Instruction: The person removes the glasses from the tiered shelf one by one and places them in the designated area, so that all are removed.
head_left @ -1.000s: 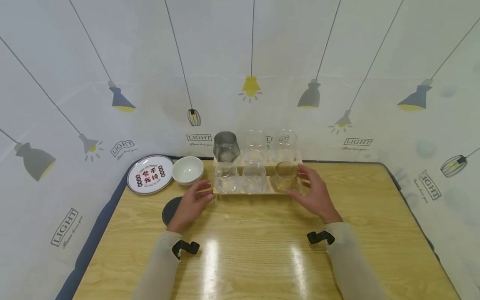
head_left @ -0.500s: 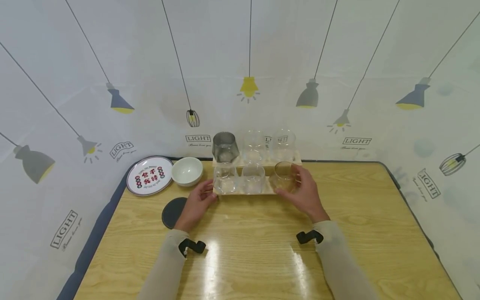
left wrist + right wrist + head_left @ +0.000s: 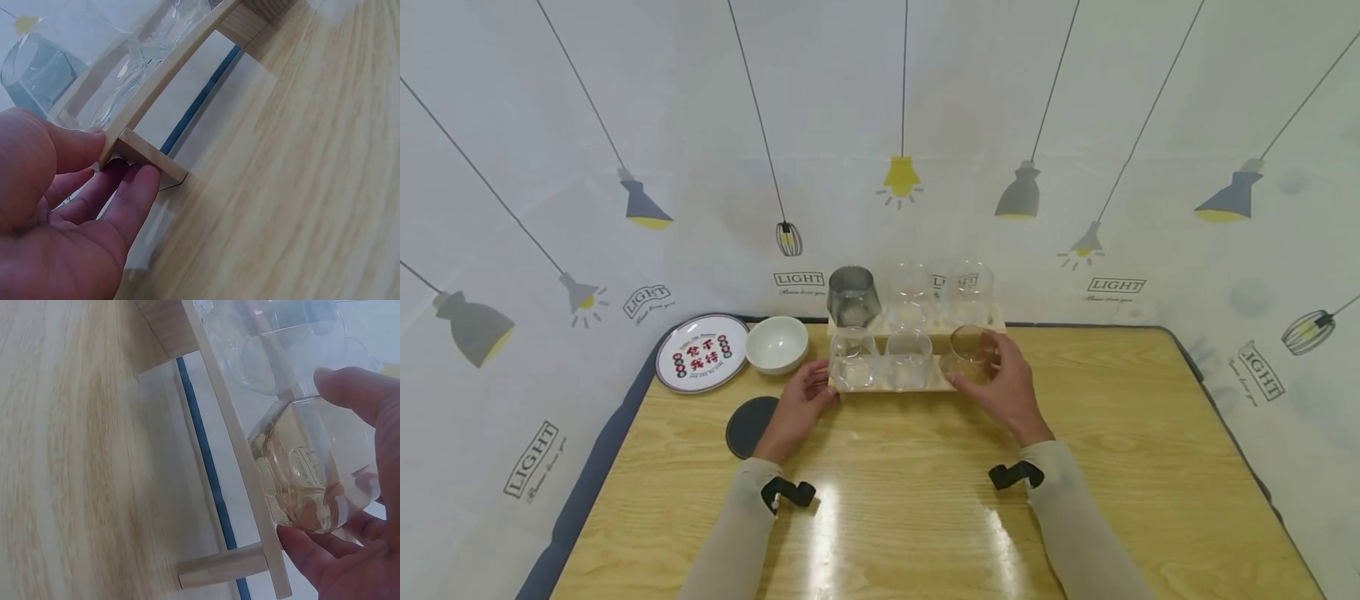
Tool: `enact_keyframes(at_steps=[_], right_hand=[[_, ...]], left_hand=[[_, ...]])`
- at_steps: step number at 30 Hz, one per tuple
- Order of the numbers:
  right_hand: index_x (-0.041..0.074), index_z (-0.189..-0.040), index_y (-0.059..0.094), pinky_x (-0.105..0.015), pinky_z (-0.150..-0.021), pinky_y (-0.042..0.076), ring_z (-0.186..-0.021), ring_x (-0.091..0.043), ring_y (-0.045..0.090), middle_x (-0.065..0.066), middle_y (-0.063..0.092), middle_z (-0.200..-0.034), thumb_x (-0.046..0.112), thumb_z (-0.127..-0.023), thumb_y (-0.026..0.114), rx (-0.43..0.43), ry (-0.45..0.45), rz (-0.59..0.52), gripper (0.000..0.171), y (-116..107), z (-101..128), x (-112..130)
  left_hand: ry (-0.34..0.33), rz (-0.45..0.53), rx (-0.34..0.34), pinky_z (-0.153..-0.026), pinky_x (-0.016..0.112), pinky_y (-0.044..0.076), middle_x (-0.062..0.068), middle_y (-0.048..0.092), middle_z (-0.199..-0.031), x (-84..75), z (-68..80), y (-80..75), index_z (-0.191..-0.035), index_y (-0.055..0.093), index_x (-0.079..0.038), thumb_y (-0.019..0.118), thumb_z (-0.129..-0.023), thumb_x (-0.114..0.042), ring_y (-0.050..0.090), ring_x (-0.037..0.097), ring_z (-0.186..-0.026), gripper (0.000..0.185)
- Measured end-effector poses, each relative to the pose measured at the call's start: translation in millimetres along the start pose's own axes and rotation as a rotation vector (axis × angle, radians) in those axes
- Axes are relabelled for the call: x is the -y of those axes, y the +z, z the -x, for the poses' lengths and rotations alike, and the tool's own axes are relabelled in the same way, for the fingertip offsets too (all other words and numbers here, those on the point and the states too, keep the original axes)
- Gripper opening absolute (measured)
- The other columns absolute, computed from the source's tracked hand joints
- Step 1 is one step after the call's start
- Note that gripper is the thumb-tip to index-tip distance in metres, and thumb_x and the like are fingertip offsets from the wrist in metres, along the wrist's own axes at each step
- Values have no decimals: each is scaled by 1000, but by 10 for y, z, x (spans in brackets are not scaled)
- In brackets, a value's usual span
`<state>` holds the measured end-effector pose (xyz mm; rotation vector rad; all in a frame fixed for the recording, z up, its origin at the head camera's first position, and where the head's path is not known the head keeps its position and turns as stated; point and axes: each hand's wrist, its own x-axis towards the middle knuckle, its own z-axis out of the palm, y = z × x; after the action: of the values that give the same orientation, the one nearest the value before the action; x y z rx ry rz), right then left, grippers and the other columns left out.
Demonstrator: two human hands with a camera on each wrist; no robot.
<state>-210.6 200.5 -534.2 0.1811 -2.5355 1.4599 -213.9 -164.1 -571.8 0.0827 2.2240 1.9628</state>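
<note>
The amber-tinted faceted glass tumbler [image 3: 972,353] stood at the right end of the lower step of a pale two-step wooden rack [image 3: 891,384], and the right hand [image 3: 1006,390] held it, thumb on the near side and fingers [image 3: 356,394] curled round the far side. The left hand [image 3: 797,405] was at the rack's left end, its thumb and fingers [image 3: 128,203] pinching the small wooden foot under the lower step. Between the two hands stood two clear glass tumblers [image 3: 880,358] on the same step. Beyond them, on the upper step, were a smoky grey faceted glass [image 3: 852,295] and two more clear glasses [image 3: 940,291]. Just outside the left hand lay a round dark coaster [image 3: 749,425] on the yellow wood-grain bench [image 3: 925,517]. Farther out on that side sat a white ceramic bowl [image 3: 777,343] and a round white plate [image 3: 702,352] with red Chinese characters, too small to read surely. The backdrop [image 3: 880,125] behind carried drawn lamps and the word "LIGHT".
</note>
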Motion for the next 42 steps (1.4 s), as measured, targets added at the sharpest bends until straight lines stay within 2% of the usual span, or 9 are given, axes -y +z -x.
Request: enact_keyframes(at_steps=[9, 15, 17, 19, 22, 25, 34, 37, 42], right_hand=[[16, -153, 48, -53, -107, 56, -122, -32, 66, -11, 61, -141, 40, -81, 94, 24, 15, -33, 89, -182, 89, 34], [15, -153, 48, -50, -106, 57, -124, -31, 67, -12, 59, -145, 37, -82, 94, 14, -18, -5, 87, -349, 140, 47], [17, -152, 49, -44, -104, 58, -124, -29, 68, -10, 59, -146, 38, -82, 93, 5, -36, 14, 86, -410, 160, 42], [18, -152, 49, -31, -101, 59, -124, -29, 68, -10, 59, -147, 38, -82, 93, -4, -48, 29, 85, -477, 181, 29], [16, -153, 49, -12, -96, 53, -124, -30, 68, -11, 58, -147, 36, -83, 93, -13, -55, 42, 85, -582, 212, -25], [14, -154, 48, -3, -94, 47, -125, -32, 67, -12, 58, -148, 33, -85, 92, -25, -55, 51, 84, -687, 236, -104], [14, -156, 46, -1, -93, 45, -127, -35, 65, -11, 56, -151, 31, -87, 91, -48, -43, 99, 85, -976, 237, -391], [13, -156, 46, 0, -91, 44, -128, -36, 64, -11, 56, -152, 34, -88, 90, -48, -9, 116, 84, -1052, 208, -505], [13, -155, 45, -5, -85, 50, -129, -38, 64, -13, 55, -151, 37, -89, 88, -52, 59, 105, 82, -1150, 153, -688]], left_hand=[[-6, 21, -4, -103, 39, 60, 25, 57, -147, -36, 11, 21, -155, 44, -6, 60, -105, 1, 62, 31, -126, 53], [-4, 34, -16, -101, 37, 61, 25, 58, -145, -20, 1, 21, -154, 45, -5, 61, -104, 2, 62, 27, -123, 53], [-5, 37, -22, -100, 36, 61, 25, 58, -145, -19, -2, 24, -154, 45, -5, 61, -104, 2, 62, 27, -123, 53], [-8, 39, -25, -100, 36, 61, 25, 58, -145, -18, 0, 26, -155, 44, -5, 60, -104, 1, 62, 27, -123, 53], [-16, 50, -22, -103, 39, 60, 24, 58, -145, -12, -2, 28, -154, 45, -6, 60, -105, 0, 61, 28, -124, 53], [-23, 65, -10, -106, 45, 59, 23, 57, -146, -10, -5, 29, -154, 45, -8, 60, -105, 0, 60, 30, -127, 52], [-43, 76, -18, -107, 43, 59, 22, 57, -146, -42, 15, 45, -154, 44, -9, 59, -106, -2, 60, 29, -128, 52], [-45, 87, -22, -106, 42, 59, 23, 57, -145, -47, 18, 47, -154, 45, -8, 60, -105, -2, 60, 29, -126, 52], [-52, 83, -22, -106, 40, 59, 24, 58, -143, -34, 9, 51, -155, 44, -8, 60, -105, -1, 61, 27, -124, 53]])
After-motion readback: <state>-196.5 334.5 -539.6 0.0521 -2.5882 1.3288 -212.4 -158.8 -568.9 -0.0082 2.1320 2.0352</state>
